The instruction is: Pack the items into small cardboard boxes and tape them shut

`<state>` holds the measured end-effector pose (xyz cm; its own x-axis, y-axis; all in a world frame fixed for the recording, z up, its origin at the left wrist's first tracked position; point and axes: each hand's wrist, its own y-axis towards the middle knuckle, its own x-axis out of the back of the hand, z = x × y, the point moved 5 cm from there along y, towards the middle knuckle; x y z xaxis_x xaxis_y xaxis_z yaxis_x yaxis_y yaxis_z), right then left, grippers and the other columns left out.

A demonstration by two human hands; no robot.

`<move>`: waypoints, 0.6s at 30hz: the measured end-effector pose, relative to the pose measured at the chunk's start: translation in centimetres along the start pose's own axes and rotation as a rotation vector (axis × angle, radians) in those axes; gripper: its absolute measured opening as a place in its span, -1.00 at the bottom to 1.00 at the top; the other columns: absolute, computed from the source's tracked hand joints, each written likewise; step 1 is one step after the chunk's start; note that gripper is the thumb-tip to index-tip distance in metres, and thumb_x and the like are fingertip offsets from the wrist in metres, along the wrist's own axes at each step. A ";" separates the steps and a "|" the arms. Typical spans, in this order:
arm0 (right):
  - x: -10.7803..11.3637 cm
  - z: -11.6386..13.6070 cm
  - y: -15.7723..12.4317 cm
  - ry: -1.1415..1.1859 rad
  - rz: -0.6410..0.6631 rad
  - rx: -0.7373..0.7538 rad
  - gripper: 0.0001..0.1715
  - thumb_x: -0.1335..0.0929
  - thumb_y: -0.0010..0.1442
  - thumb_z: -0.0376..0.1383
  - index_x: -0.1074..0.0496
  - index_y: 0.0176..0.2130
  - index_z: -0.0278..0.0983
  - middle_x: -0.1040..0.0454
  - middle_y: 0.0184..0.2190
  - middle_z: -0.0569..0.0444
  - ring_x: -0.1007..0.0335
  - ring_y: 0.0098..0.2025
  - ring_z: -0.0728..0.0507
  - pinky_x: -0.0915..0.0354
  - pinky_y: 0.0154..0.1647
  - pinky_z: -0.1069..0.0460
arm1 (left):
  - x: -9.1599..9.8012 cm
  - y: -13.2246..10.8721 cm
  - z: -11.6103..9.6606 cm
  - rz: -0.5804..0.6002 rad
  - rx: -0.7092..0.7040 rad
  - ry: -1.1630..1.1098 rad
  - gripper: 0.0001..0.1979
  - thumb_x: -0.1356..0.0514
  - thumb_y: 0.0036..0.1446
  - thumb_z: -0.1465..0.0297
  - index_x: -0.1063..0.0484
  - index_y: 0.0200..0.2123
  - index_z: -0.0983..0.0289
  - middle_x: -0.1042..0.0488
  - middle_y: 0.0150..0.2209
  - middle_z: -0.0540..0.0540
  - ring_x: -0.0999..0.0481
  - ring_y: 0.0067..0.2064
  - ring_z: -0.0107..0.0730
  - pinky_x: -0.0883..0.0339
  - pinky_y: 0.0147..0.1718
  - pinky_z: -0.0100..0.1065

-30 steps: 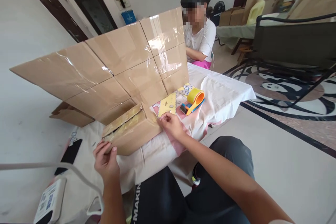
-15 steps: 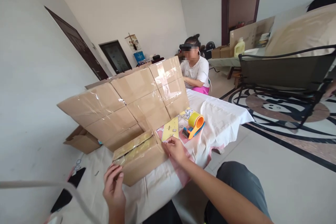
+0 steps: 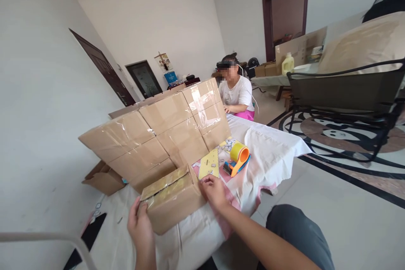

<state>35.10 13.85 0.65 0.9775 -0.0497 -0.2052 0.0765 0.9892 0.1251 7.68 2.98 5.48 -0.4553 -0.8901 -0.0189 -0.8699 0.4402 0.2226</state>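
A small cardboard box (image 3: 177, 209) lies in front of me, its top flaps meeting at a narrow gap with clear tape over them. My left hand (image 3: 141, 219) is at the box's left end, the thumb on the near side and the fingers round the corner. At the right end, my right hand (image 3: 215, 192) has thumb and fingertips pinched together against the box edge; what they pinch is hidden. An orange and blue tape dispenser (image 3: 236, 164) with a yellow tape roll stands just beyond my right hand, on a yellow and pink patterned cloth (image 3: 209, 164).
Taped closed boxes (image 3: 172, 118) form a wall behind the small box. An opened carton (image 3: 103, 179) sits to the left. Across the white-covered table (image 3: 265, 135), another person (image 3: 237, 93) sits. A grey tube (image 3: 47, 237) crosses the lower left. A folding chair (image 3: 341, 101) stands right.
My left hand has closed in on the box's left end. My right hand stays pinched at the right end. The view has tilted up a little, so everything sits lower.
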 end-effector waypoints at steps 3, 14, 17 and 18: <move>-0.3 0.0 -0.1 -0.016 0.013 -0.016 -0.83 -0.34 -0.01 -0.16 -0.44 -0.46 -0.20 -0.51 -0.55 0.05 -0.39 -0.52 -0.14 -0.21 -0.54 0.04 | 0.2 0.1 -0.1 0.051 -0.074 0.039 -0.53 -0.22 0.06 0.19 -0.55 0.03 0.21 -0.55 0.09 0.16 -0.44 0.20 0.08 -0.22 0.27 0.08; -0.5 1.2 -0.4 -0.046 0.062 -0.015 -0.74 -0.35 -0.02 -0.06 -0.43 -0.46 -0.19 -0.51 -0.55 0.02 -0.40 -0.51 -0.17 -0.21 -0.52 0.02 | 0.0 -0.4 -0.9 0.075 -0.136 0.078 -0.58 -0.13 0.14 0.24 -0.56 0.01 0.24 -0.56 0.10 0.19 -0.46 0.20 -0.03 -0.22 0.26 -0.03; -0.6 1.3 -0.5 -0.045 0.070 -0.022 -0.76 -0.34 -0.04 -0.08 -0.44 -0.45 -0.20 -0.48 -0.57 0.04 -0.36 -0.53 -0.15 -0.20 -0.52 0.02 | 0.0 -0.6 -1.0 0.080 -0.140 0.083 -0.58 -0.12 0.15 0.24 -0.55 0.01 0.24 -0.56 0.09 0.20 -0.47 0.18 -0.02 -0.24 0.24 -0.01; -0.6 1.2 -0.6 -0.046 0.071 -0.024 -0.76 -0.33 -0.04 -0.09 -0.45 -0.45 -0.20 -0.48 -0.58 0.05 -0.36 -0.53 -0.15 -0.20 -0.53 0.02 | 0.0 -0.7 -1.1 0.084 -0.141 0.085 -0.58 -0.11 0.15 0.24 -0.55 0.01 0.24 -0.56 0.08 0.20 -0.47 0.18 -0.02 -0.24 0.24 -0.01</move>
<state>34.70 13.13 1.91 0.9882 0.0151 -0.1521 0.0024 0.9935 0.1139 8.46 2.52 6.37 -0.5024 -0.8603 0.0862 -0.7915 0.4978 0.3547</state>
